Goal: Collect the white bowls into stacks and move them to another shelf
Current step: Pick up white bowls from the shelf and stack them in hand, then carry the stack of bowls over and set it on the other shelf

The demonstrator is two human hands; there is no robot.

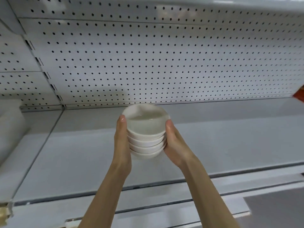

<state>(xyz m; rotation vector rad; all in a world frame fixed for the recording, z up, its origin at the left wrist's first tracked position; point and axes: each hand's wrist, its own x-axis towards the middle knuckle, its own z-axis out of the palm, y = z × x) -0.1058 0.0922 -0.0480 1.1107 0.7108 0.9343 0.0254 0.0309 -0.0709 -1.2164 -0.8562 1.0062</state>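
White metal is almost everywhere here: a pegboard [164,63] behind, and under it a bare shelf [230,137]. At the far left, something pale and blurred [9,129] lies on the next bay; I cannot tell what it is.

In the middle the person holds a stack [146,134] of white bowls, four or five as far as I can count, in the air above the shelf and not touching it. The left hand [121,142] presses flat on the left side of the stack, its thumb [122,120] reaching up to the top rim. The right hand [174,143] does the same on the right side. The fingers of both hands go behind the stack, so I cannot tell if they are spread or together. At the far right edge a small red-orange thing [299,94] shows.

I think the stack is about to be set down here. The risk is the side grip: the hands only squeeze, nothing supports the bottom bowl, so it could slip out. The stack also leans a little, and a tilted landing may let the top bowls slide off.
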